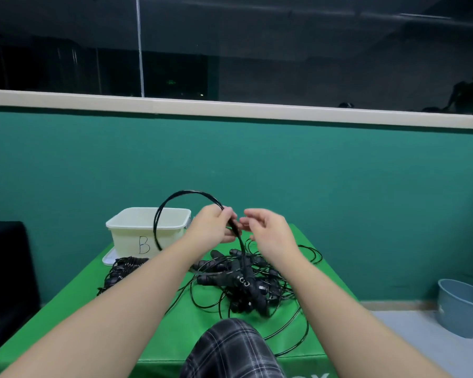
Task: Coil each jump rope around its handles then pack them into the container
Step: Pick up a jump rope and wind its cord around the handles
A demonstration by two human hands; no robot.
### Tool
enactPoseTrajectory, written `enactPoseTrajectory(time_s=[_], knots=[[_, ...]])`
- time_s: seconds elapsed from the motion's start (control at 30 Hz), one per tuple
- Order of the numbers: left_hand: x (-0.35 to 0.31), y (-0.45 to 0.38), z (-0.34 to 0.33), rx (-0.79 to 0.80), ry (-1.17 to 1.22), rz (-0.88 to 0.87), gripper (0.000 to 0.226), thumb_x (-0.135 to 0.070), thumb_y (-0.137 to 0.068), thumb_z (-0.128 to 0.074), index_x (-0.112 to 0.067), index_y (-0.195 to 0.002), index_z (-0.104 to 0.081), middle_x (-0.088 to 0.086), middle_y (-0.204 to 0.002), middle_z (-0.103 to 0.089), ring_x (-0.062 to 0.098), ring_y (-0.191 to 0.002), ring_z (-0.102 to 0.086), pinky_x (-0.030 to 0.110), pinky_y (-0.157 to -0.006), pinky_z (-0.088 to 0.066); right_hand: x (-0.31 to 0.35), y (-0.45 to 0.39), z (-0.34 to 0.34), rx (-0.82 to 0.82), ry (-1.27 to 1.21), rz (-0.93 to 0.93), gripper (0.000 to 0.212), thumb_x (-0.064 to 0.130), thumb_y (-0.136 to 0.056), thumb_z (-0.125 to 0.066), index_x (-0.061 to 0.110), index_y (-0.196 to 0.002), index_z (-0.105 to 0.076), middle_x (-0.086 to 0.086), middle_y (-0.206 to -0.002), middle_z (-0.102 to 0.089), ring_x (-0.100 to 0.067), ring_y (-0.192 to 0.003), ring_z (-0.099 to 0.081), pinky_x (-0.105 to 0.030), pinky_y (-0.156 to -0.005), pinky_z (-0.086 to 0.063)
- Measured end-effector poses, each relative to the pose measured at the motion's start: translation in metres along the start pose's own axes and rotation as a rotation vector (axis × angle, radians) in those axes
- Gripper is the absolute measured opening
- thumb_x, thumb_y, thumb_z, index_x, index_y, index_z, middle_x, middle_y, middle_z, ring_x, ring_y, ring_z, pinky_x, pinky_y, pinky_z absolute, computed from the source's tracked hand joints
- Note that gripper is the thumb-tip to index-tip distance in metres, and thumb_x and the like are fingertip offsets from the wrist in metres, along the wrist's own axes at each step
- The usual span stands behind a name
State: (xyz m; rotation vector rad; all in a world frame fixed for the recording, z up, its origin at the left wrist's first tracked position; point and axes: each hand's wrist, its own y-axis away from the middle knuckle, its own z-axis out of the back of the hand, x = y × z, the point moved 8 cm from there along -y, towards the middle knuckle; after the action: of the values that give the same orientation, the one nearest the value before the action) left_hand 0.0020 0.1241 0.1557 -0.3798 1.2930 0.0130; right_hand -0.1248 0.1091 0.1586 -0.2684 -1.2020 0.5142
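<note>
The jump rope (pixel 172 205) in hand is judged light and springy — its thin black cord stands in a raised loop of several strands above the white container (pixel 126 227), so it will likely spring open if released, and the smooth cord may slip. It is best taken where the strands and handles meet, as is done here. The left hand (pixel 213 227) is held above the green table (pixel 148 336), forearm extended, its fingers curled round the gathered cord with the handles hanging below toward the tangled pile of ropes (pixel 243 282). The right hand (pixel 271 230) is held just beside it, fingers loosely curled and apart, nothing gripped — whether the fingertips touch the cord cannot be told.
</note>
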Motion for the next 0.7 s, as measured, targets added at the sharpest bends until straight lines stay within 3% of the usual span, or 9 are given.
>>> enactPoseTrajectory(time_s=[0.07, 0.2, 0.3, 0.4, 0.47, 0.53, 0.63, 0.7], knots=[[-0.007, 0.001, 0.004, -0.049, 0.115, 0.010, 0.020, -0.014, -0.099, -0.037, -0.007, -0.088, -0.053, 0.014, -0.089, -0.068, 0.027, -0.074, -0.069, 0.031, -0.065, -0.059, -0.015, 0.015, -0.014, 0.053, -0.030, -0.033, 0.046, -0.008, -0.087, -0.040, 0.019, -0.120, -0.057, 0.006, -0.112, -0.065, 0.001, -0.083, -0.060, -0.010, -0.075, -0.045], [-0.025, 0.010, 0.002, -0.038, 0.243, -0.009, 0.025, -0.020, -0.103, -0.031, -0.010, -0.087, -0.047, 0.008, -0.081, -0.067, 0.024, -0.070, -0.069, 0.025, -0.059, -0.057, -0.047, 0.036, -0.041, 0.136, 0.026, -0.094, 0.027, 0.009, -0.091, -0.048, 0.034, -0.101, -0.050, 0.013, -0.105, -0.065, -0.008, -0.098, -0.061, -0.025, -0.090, -0.045], [-0.042, 0.012, 0.008, -0.063, 0.335, -0.032, 0.025, -0.020, -0.104, -0.031, -0.009, -0.088, -0.047, 0.009, -0.082, -0.066, 0.024, -0.069, -0.068, 0.027, -0.061, -0.058, -0.057, 0.043, -0.041, 0.144, 0.162, -0.121, 0.014, 0.021, -0.100, -0.044, 0.023, -0.104, -0.057, 0.010, -0.105, -0.067, -0.008, -0.097, -0.060, -0.024, -0.082, -0.044], [-0.046, 0.010, 0.017, -0.109, 0.385, -0.042, 0.026, -0.021, -0.104, -0.031, -0.007, -0.090, -0.049, 0.011, -0.087, -0.065, 0.025, -0.070, -0.067, 0.027, -0.063, -0.058, -0.047, 0.043, -0.037, 0.149, 0.225, -0.098, 0.026, 0.027, -0.101, -0.044, 0.015, -0.089, -0.063, 0.005, -0.090, -0.070, -0.012, -0.084, -0.062, -0.025, -0.075, -0.046], [-0.040, 0.010, 0.019, -0.128, 0.372, -0.030, 0.026, -0.022, -0.104, -0.031, -0.005, -0.096, -0.050, 0.012, -0.092, -0.064, 0.025, -0.072, -0.066, 0.030, -0.070, -0.058, -0.029, 0.040, -0.033, 0.125, 0.271, -0.036, 0.029, 0.028, -0.099, -0.048, 0.016, -0.077, -0.060, 0.008, -0.076, -0.065, -0.007, -0.069, -0.057, -0.019, -0.063, -0.041], [-0.026, 0.011, 0.013, -0.107, 0.323, 0.002, 0.026, -0.024, -0.104, -0.032, -0.004, -0.103, -0.048, 0.012, -0.097, -0.063, 0.026, -0.077, -0.066, 0.035, -0.078, -0.056, -0.011, 0.035, -0.028, 0.072, 0.263, 0.022, 0.030, 0.028, -0.098, -0.050, 0.016, -0.074, -0.062, 0.006, -0.070, -0.065, -0.006, -0.060, -0.053, -0.023, -0.057, -0.038], [-0.001, 0.016, 0.006, -0.086, 0.194, 0.009, 0.031, -0.030, -0.102, -0.035, -0.011, -0.091, -0.057, 0.013, -0.098, -0.068, 0.030, -0.082, -0.065, 0.047, -0.088, -0.051, 0.011, 0.029, -0.024, 0.013, 0.150, 0.056, 0.035, 0.030, -0.097, -0.052, 0.021, -0.066, -0.064, 0.005, -0.061, -0.065, -0.007, -0.052, -0.053, -0.020, -0.053, -0.039], [0.009, 0.020, 0.007, -0.108, 0.110, -0.033, 0.038, -0.036, -0.098, -0.038, -0.013, -0.079, -0.063, 0.011, -0.085, -0.069, 0.028, -0.076, -0.062, 0.052, -0.087, -0.049, 0.021, 0.026, -0.022, -0.031, 0.123, 0.070, 0.043, 0.034, -0.096, -0.053, 0.012, -0.059, -0.059, -0.003, -0.056, -0.062, -0.018, -0.052, -0.051, -0.030, -0.057, -0.042]])
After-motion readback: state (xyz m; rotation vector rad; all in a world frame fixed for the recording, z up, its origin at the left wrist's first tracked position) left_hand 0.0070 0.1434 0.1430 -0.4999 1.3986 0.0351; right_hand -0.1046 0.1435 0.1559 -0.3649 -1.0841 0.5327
